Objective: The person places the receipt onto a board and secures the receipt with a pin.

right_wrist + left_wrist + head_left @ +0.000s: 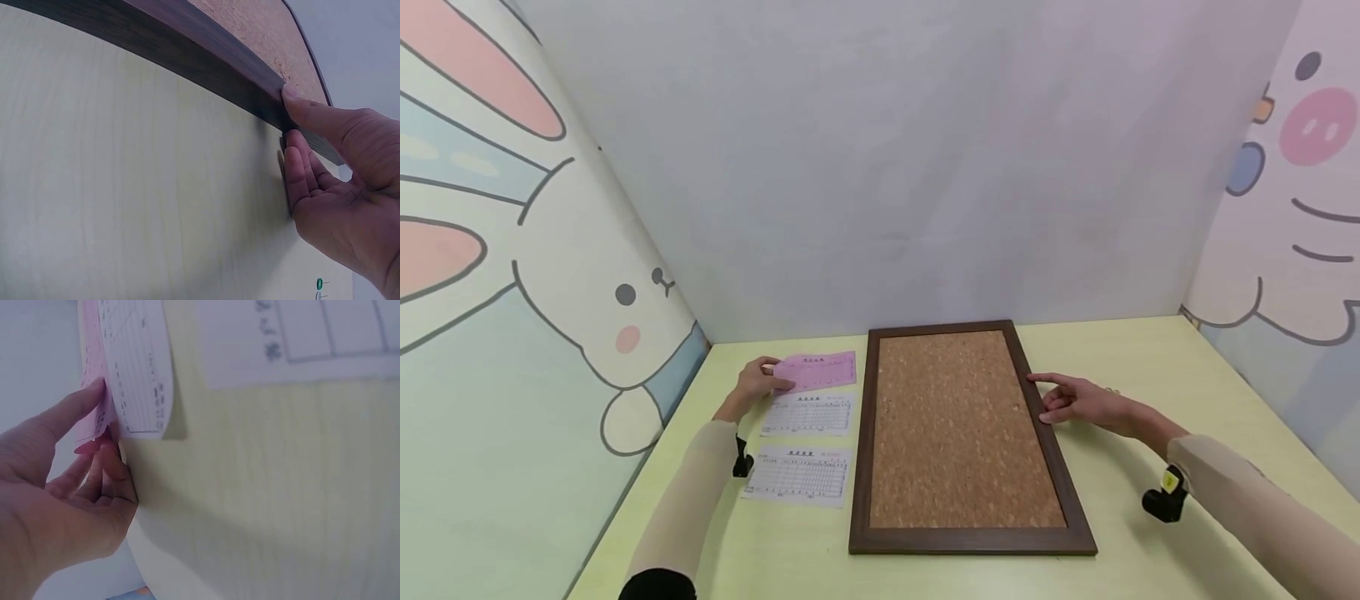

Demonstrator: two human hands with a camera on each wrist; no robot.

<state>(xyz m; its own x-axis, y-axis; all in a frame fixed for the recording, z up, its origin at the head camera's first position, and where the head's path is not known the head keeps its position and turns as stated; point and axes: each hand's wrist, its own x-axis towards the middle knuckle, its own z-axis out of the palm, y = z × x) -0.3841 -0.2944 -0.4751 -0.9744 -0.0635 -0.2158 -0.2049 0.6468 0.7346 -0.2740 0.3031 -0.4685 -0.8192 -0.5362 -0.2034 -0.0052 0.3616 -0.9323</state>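
My left hand (756, 380) pinches the left end of a pink printed slip (820, 372), thumb on its face and fingers behind. In the left wrist view, the pink slip (94, 425) curls where it is held. Two white printed forms, an upper one (811, 414) and a lower one (801, 477), lie below it. A cork board (962, 433) with a dark brown wooden frame lies to their right. My right hand (1086, 402) holds that frame's right side, thumb on the frame (231, 69) and fingers bent against its outer edge.
Everything lies on a pale yellow wood-grain table (970, 577). A green push pin (319, 284) and another small pin are near the right hand. A plain pale wall (887, 167) rises behind, with cartoon-painted walls at both sides.
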